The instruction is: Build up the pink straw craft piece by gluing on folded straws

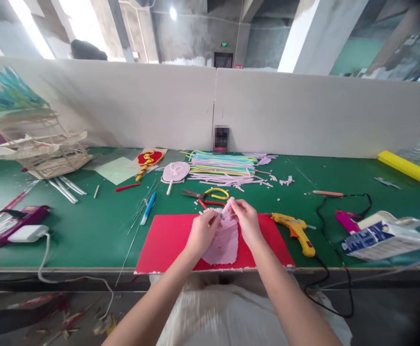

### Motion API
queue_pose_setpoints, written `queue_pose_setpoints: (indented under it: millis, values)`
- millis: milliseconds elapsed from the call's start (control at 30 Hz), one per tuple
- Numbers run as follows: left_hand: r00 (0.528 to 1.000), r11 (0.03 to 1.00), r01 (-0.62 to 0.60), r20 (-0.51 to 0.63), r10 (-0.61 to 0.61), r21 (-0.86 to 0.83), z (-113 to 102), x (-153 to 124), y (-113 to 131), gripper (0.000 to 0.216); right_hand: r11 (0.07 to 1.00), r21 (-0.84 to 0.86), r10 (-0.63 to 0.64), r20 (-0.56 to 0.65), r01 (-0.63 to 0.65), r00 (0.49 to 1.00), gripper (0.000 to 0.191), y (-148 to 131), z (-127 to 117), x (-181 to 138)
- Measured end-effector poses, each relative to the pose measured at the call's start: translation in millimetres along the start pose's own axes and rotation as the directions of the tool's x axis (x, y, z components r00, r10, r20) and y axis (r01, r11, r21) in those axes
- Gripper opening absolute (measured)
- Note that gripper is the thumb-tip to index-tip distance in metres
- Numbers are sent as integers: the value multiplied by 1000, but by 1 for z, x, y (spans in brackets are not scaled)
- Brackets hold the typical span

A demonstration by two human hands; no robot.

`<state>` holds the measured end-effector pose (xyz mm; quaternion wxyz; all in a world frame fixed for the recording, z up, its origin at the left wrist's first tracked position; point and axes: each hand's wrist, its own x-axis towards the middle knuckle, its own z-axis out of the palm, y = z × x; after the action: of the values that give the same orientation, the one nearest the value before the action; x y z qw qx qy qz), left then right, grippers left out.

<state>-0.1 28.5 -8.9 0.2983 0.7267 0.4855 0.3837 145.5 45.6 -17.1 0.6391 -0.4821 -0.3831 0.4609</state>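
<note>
A short pale pink strip [227, 208] is held up between my hands. My right hand [246, 222] pinches its upper end between thumb and fingers. The fingers of my left hand [203, 231] close in a pinch at its lower end. Under both hands a pale pink sheet-like piece [224, 247] with uneven edges and ridges across it lies on a red board [170, 240]. My hands partly cover that piece. Just beyond them lie pliers [198, 194] with a yellow and a red handle.
Bundled coloured strips [224, 166] lie at the back, beside a round pink fan shape [175, 171]. A yellow glue gun [296, 230] rests right of the board, its cable trailing over the edge. A blue pen-like tool [148, 208], power strip [15, 223], carton [383, 238] and wooden model [40, 149] stand around.
</note>
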Motion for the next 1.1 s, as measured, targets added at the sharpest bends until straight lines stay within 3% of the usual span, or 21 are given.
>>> queue_pose_setpoints:
  millis: [200, 300, 500, 633, 733, 833, 1100]
  values:
    - [994, 996, 59, 98, -52, -65, -11, 7, 16, 16, 998, -61, 37, 98, -31, 995, 35, -22, 5, -2]
    - [978, 973, 171, 144, -148, -159, -13, 13, 19, 16, 989, -151, 8, 141, 13, 990, 32, -29, 7, 0]
    - [966, 942, 253, 110, -234, -223, -10, 23, 21, 13, 974, -223, 96, 196, -51, 976, 35, -26, 7, 7]
    - [923, 837, 371, 63, -378, -402, -9, 27, 22, 13, 982, -184, 54, 76, -39, 996, 35, -23, 10, 4]
    - [867, 699, 403, 2, -498, -591, -10, 28, 16, 40, 985, -120, 120, -6, -120, 993, 37, -19, 12, 0]
    - [828, 608, 417, 6, -561, -675, -10, 22, 8, 56, 979, -93, 175, -45, -179, 983, 40, -15, 15, -4]
    - [857, 612, 438, 100, -506, -658, -15, -1, 2, 49, 959, -64, 280, 35, -277, 959, 39, -17, 28, -10]
